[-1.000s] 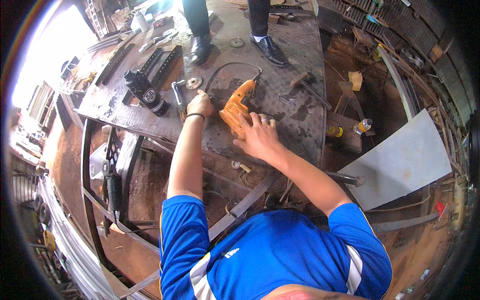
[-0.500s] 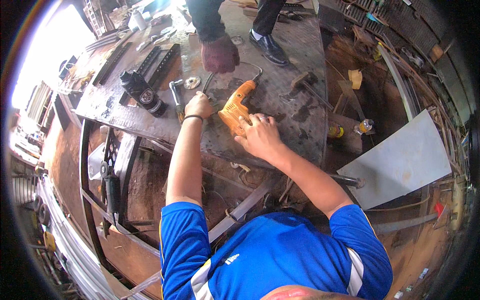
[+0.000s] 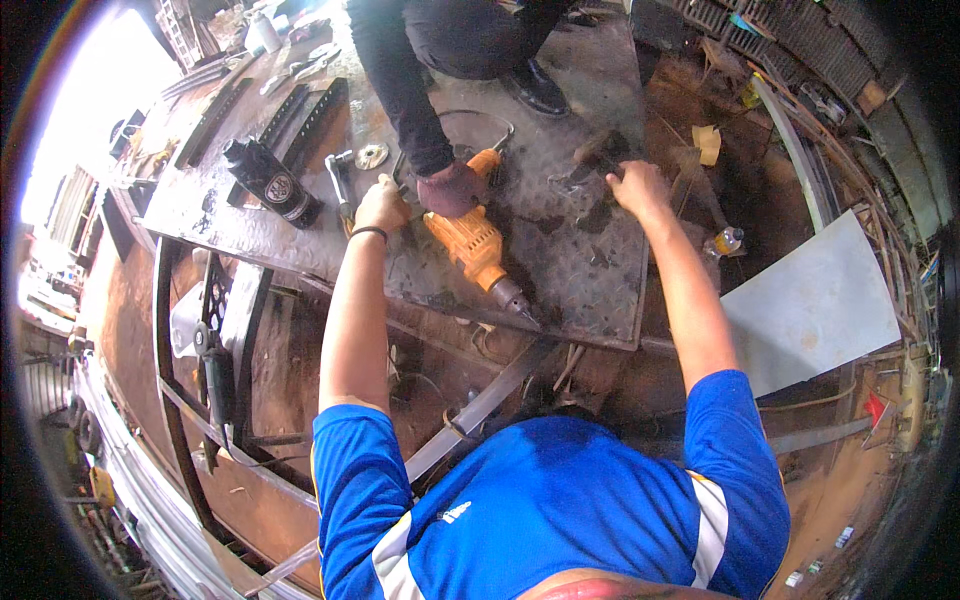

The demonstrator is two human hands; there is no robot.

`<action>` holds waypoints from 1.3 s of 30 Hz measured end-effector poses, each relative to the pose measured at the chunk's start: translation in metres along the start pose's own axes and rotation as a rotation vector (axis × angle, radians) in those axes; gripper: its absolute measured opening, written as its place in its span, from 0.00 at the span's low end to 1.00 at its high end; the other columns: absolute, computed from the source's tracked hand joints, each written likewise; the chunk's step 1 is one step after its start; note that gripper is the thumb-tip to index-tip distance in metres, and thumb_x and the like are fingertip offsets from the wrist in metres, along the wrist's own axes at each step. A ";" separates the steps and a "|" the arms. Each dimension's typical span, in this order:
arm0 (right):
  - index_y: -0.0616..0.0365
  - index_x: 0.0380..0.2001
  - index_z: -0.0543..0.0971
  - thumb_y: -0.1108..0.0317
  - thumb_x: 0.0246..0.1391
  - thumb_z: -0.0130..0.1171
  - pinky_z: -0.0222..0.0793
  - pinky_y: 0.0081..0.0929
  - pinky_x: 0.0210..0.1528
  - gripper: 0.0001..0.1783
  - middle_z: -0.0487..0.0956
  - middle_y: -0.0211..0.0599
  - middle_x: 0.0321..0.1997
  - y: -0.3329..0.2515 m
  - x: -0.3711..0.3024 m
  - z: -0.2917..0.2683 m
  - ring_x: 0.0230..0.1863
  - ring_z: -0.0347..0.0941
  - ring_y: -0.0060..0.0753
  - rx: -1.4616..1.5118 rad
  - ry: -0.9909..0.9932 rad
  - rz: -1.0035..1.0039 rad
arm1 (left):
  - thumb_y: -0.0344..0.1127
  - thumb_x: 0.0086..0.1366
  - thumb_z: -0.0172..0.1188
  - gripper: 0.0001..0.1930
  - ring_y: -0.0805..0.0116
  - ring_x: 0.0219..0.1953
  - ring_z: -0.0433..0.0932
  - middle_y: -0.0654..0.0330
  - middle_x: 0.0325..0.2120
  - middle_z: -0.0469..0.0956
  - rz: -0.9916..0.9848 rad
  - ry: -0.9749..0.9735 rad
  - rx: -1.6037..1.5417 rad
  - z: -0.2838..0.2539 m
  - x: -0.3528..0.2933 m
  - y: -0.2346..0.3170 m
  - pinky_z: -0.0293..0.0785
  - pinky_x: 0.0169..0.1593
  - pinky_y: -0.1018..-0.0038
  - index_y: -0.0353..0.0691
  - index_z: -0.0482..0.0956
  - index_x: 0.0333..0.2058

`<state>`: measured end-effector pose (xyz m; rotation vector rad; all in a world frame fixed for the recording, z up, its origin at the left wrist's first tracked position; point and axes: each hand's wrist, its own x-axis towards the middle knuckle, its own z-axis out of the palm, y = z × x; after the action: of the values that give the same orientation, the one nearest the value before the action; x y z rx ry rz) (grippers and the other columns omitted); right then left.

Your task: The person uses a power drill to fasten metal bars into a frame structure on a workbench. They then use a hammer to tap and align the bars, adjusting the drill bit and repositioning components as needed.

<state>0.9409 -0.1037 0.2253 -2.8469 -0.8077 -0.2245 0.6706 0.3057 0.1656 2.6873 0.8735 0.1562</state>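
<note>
My left hand [image 3: 383, 205] is closed at the table's near left side. A dark cord [image 3: 398, 165] seems to run into its fingers. Right beside it lies a metal wrench-like tool [image 3: 342, 180]. Over at the right edge of the table, my right hand [image 3: 642, 190] is wrapped round the handle of a hammer [image 3: 597, 152]. Between my hands an orange power drill [image 3: 468, 243] lies with its chuck and bit toward me. A co-worker's gloved hand [image 3: 455, 190] grips the drill's handle, hiding part of it.
The metal table [image 3: 590, 290] bears a black bottle [image 3: 272, 182], a round disc [image 3: 371, 156] and dark perforated bars [image 3: 315, 120]. On its far side the co-worker crouches, a black shoe [image 3: 538, 88] on the tabletop. An angle grinder [image 3: 215, 370] hangs at left; a pale sheet [image 3: 815, 305] lies right.
My right hand has left the drill and moved right onto the hammer's handle. The co-worker has crouched and taken hold of the drill, which now points toward me. My left hand shifted slightly left.
</note>
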 end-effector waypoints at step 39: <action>0.62 0.39 0.75 0.57 0.66 0.61 0.58 0.14 0.15 0.16 0.68 0.22 0.25 0.047 -0.155 -0.085 0.19 0.64 0.12 1.381 -0.448 0.202 | 0.40 0.78 0.47 0.12 0.73 0.27 0.68 0.64 0.25 0.68 0.168 -0.139 -1.539 -0.018 -0.185 0.218 0.66 0.32 0.76 0.37 0.74 0.41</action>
<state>0.8271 -0.2386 0.2725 -1.6009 -0.4114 0.7327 0.6384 0.0349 0.2520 1.2715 0.2138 0.4399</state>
